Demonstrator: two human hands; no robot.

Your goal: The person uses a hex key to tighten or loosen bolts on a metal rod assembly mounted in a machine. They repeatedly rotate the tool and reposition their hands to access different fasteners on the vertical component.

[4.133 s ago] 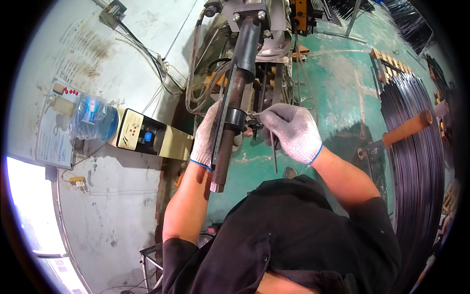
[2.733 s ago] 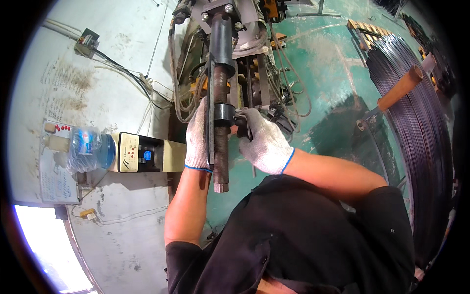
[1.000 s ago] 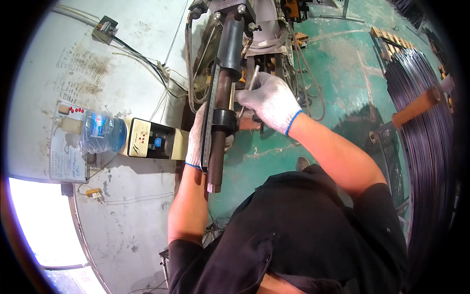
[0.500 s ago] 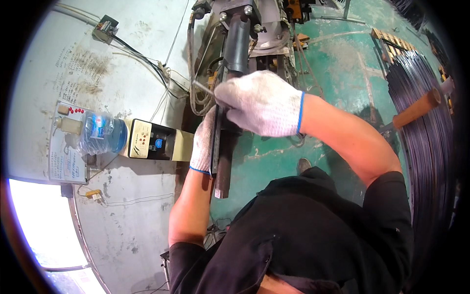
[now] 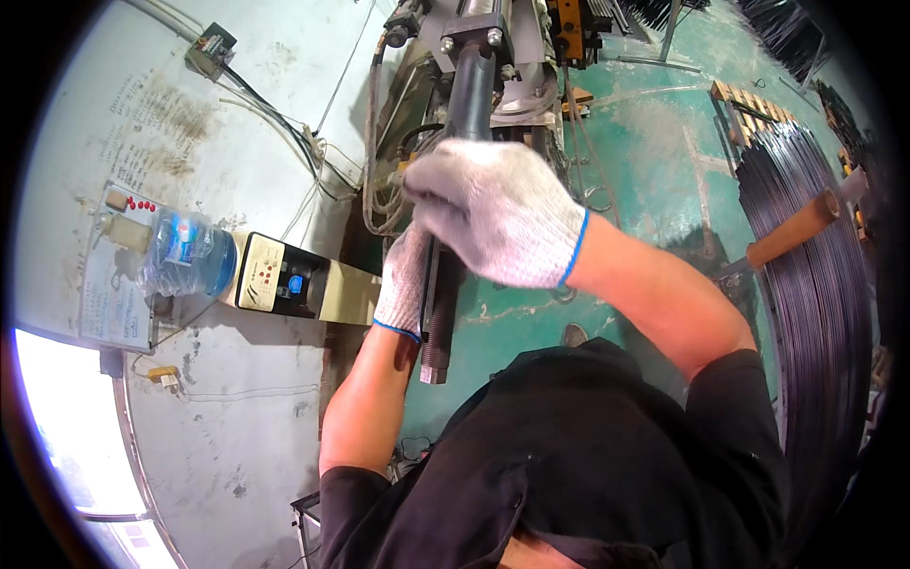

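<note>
Raised since a second ago, right hand [image 5: 498,213] now filling the middle of the view in its white knit glove with a blue cuff, back of the glove toward the camera, covering the stretch of the dark steel rod [image 5: 444,294] where the fingers were working before. Fingers curled under and out of sight, so cannot tell whether clenched on anything or loose. Left hand [image 5: 405,284], gloved the same, mostly tucked behind the rod and under the right hand; only the palm side and cuff showing, wrapped against the rod's left flank, seemingly grasping it, though the fingertips stay hidden.

Rod standing nearly upright just left of centre, above the green floor [image 5: 654,180], upper part running into the grey machine head [image 5: 493,43] at the top edge, lower end free and threaded, ending just beside the left forearm. Dark, dull, round in section, with a thicker collar low down. Middle of it blocked by the glove.

Hoses and cables [image 5: 379,142] bunched left of the rod, hard to sort out. Beige control box [image 5: 284,284] and a blue water bottle [image 5: 185,256] against the pale wall on the left. Coil of black wire [image 5: 815,284] bent along the right rim, partly cut off, with a wooden handle [image 5: 791,232] lying across it
</note>
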